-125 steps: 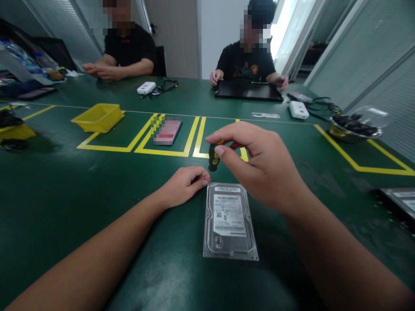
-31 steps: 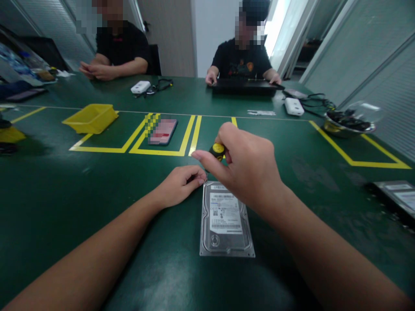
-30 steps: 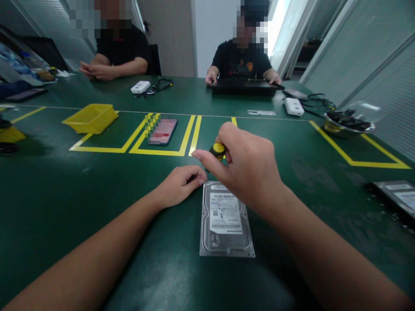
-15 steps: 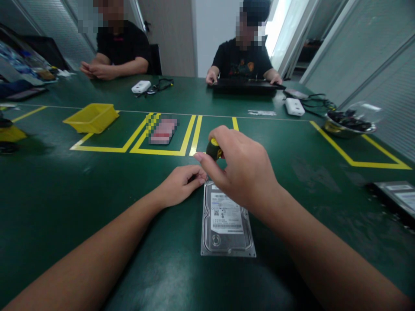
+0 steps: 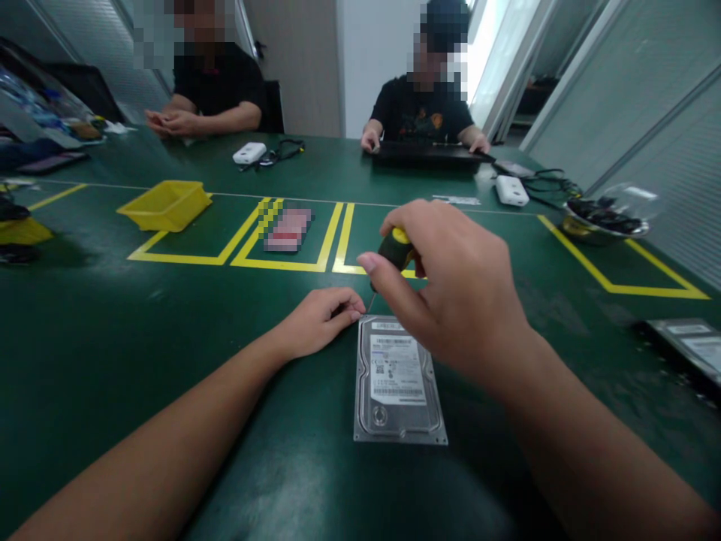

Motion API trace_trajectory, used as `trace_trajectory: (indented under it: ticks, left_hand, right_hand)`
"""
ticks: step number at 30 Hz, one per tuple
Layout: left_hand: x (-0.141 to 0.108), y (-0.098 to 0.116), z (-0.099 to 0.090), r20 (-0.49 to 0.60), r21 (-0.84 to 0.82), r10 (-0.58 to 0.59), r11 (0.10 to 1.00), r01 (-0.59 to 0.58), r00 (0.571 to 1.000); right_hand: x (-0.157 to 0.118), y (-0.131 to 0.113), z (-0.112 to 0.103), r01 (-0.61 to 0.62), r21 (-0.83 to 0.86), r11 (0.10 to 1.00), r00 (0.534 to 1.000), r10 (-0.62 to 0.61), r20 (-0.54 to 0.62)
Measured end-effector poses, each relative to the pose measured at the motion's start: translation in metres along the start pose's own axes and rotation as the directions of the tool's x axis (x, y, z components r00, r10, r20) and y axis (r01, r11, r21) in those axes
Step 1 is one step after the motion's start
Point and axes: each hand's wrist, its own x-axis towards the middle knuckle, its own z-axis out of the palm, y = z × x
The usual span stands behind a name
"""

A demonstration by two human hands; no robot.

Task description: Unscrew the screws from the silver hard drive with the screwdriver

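Everything here is placed by the labelled silver hard drive, lying flat on the green table. Above its far left corner the right hand grips a black-and-yellow screwdriver, shaft slanting down to that corner; the left hand has its fingertips there too (contact is too small to judge). Well beyond the drive, a co-worker holds a black panel; beyond it to the left sits a yellow bin.
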Motion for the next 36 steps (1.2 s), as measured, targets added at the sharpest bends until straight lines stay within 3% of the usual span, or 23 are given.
trace_trajectory:
  ticks: [7, 13, 17, 20, 26, 31, 36]
  left_hand:
    - [0.000, -0.001, -0.001, -0.008, 0.019, 0.007, 1.000, -0.007, 1.000]
    - [-0.001, -0.004, 0.001, -0.017, 0.002, 0.014, 1.000, -0.014, 1.000]
    - [-0.001, 0.000, 0.001, -0.013, 0.024, -0.011, 1.000, 0.011, 1.000]
    - [-0.002, 0.004, -0.001, -0.007, 0.014, -0.009, 1.000, 0.009, 1.000]
    - [-0.002, 0.006, -0.002, -0.011, 0.020, -0.023, 1.000, 0.024, 1.000]
    - [-0.001, 0.004, 0.000, -0.010, 0.014, -0.022, 1.000, 0.022, 1.000]
    - [0.000, 0.004, 0.000, -0.013, -0.002, -0.026, 1.000, 0.026, 1.000]
  right_hand:
    - [-0.001, -0.010, -0.030, -0.017, -0.137, 0.990, 0.997, 0.007, -0.073]
    - [-0.011, -0.023, -0.050, 0.042, -0.260, 0.965, 0.998, -0.055, -0.044]
    - [-0.019, -0.019, -0.059, 0.034, -0.328, 0.944, 0.998, -0.050, -0.040]
    - [-0.034, -0.006, -0.052, 0.105, -0.374, 0.922, 0.994, -0.110, 0.009]
    - [-0.088, 0.032, -0.016, 0.264, -0.335, 0.905, 0.955, -0.197, 0.220]
    - [-0.120, 0.060, 0.009, 0.217, -0.336, 0.917, 0.960, -0.139, 0.242]
    - [-0.129, 0.071, 0.026, 0.144, -0.312, 0.939, 0.961, -0.058, 0.271]
